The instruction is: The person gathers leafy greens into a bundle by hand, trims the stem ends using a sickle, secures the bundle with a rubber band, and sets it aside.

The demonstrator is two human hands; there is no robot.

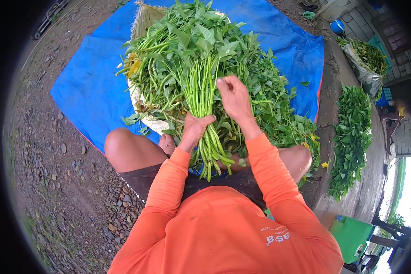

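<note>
My left hand [196, 129] is wrapped round the lower stems of a bundle of long green stems [201, 86], whose leafy tops point away from me and whose cut ends hang toward my lap. Just right of the bundle is my right hand [234, 98], fingers curled and thumb against the index finger; whether something small is pinched there is too small to tell. Behind and around both hands lies a large heap of leafy greens [265, 77], with a few yellow leaves at its left side.
A blue tarp [91, 68] lies under the heap. Gravel [77, 182] is at the left. To the right are a row of leafy bundles [351, 137], a filled sack [367, 64], a blue bucket [337, 26] and a green container [350, 237]. My bent knees flank the bundle.
</note>
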